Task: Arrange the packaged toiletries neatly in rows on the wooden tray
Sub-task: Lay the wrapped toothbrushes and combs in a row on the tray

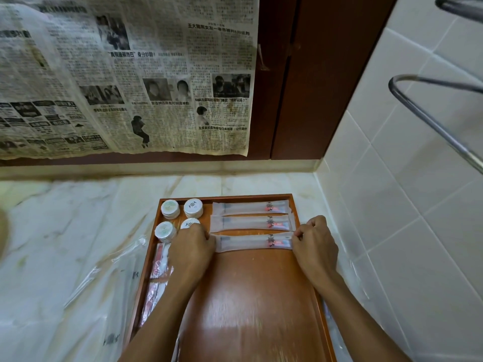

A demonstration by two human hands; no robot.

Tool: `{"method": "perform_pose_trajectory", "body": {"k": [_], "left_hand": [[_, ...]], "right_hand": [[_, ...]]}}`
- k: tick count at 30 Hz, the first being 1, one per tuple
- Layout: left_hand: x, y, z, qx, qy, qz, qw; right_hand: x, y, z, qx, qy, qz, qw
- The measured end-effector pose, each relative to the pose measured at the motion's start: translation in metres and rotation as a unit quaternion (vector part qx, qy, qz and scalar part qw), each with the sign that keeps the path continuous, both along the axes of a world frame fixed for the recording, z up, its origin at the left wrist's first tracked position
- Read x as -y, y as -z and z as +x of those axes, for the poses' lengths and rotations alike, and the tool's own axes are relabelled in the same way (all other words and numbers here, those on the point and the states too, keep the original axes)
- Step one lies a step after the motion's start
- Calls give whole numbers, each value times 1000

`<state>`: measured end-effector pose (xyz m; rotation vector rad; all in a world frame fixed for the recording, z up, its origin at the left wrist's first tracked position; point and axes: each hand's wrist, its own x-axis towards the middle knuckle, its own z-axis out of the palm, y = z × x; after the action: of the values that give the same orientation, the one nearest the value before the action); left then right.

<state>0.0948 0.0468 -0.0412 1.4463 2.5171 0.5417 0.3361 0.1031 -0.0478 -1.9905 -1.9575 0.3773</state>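
Two forearms reach up from the bottom of the frame over a wooden tray (pixel 251 296) on a marble counter (pixel 65 218). At centre, the left hand (pixel 192 246) and right hand (pixel 315 244) pinch opposite ends of a long toiletry packet (pixel 253 242), lying crosswise on the tray. Just above it, two matching packets (pixel 251 207) lie parallel. Four round white containers (pixel 180 218) sit at the tray's upper left corner. Newspaper (pixel 125 74) fills the upper left.
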Motion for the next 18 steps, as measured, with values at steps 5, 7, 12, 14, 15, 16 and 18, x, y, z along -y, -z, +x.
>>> {"method": "perform_pose_trajectory", "body": {"k": [5,7,12,14,15,16,18], "left_hand": [[-1,-3,1,-1,4,-24,1000],[-2,-3,1,-5,5,-27,1000],[1,-6,-1,-11,3,-7,1000],[4,-8,0,-24,-3,5,1000],[5,-10,1,-27,-7,14,1000],[7,-11,4,-28,-8,23,999],[12,-14,14,-30,7,37,999]], "right_hand": [[-2,2,-3,9,-3,8,1000],[-2,2,-2,5,-9,12,1000],[4,-7,8,-78,30,52,995],[12,-13,19,-110,59,76,989],[18,-17,26,-121,71,81,987],[24,-20,32,-131,80,83,985],[39,-24,44,-136,87,81,983]]}}
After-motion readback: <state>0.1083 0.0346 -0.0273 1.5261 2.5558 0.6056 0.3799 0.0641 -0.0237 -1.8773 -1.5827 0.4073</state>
